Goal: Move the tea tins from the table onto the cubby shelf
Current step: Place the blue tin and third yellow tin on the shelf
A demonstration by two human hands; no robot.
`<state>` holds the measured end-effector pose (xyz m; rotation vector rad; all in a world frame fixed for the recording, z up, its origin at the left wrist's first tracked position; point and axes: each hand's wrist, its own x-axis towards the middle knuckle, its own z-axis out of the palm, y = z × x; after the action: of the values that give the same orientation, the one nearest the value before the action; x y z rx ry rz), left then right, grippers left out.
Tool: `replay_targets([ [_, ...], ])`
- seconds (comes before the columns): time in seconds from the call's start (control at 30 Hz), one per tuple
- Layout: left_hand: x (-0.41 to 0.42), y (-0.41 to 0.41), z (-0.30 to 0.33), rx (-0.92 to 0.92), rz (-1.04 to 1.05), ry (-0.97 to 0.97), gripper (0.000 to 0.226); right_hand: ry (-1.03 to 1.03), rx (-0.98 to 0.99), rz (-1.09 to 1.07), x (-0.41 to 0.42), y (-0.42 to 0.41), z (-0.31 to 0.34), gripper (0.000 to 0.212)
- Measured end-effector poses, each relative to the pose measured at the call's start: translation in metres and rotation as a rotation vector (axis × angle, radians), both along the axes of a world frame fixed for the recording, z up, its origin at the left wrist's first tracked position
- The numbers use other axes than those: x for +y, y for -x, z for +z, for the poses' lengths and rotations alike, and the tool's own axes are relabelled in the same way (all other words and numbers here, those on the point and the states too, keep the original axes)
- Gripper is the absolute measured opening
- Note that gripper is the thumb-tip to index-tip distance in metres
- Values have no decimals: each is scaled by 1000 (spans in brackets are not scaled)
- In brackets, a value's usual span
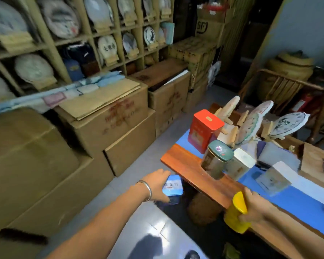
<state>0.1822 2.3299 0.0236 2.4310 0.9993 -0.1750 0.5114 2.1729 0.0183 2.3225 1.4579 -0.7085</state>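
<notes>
the cubby shelf [45, 43] fills the view from nine to twelve o'clock, its compartments holding round wrapped tea cakes on small stands. stacked cardboard boxes [105, 116] stand below it on the floor. the wooden worktop [195, 171] runs from centre toward four o'clock under a blue cloth [292, 200]. on it, a red tin [204, 129] stands upright at one o'clock, a dark green tin [216, 159] just below it, a white tin [239, 163] beside that. the left hand [155, 186] grips a blue tin [172, 189] held off the worktop's edge, at six o'clock. the right hand [256, 206] is wrapped round a yellow tin [236, 212] at five o'clock, at the worktop's near edge.
</notes>
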Motion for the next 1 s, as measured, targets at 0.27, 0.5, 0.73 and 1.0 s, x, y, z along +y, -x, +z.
replay_targets([
  [0.27, 10, 191, 41, 39, 437, -102, 61, -124, 18, 552, 139, 198, 46, 96],
  [0.5, -22, 334, 66, 71, 788, -153, 59, -220, 134, 852, 217, 361, 80, 117],
  [0.73, -48, 434, 80, 5, 1086, -105, 79, -247, 284, 1131, 269, 503, 105, 108],
  [1.0, -11, 530, 149, 31, 1243, -64, 80, -304, 397, 1360, 351, 638, 170, 113],
])
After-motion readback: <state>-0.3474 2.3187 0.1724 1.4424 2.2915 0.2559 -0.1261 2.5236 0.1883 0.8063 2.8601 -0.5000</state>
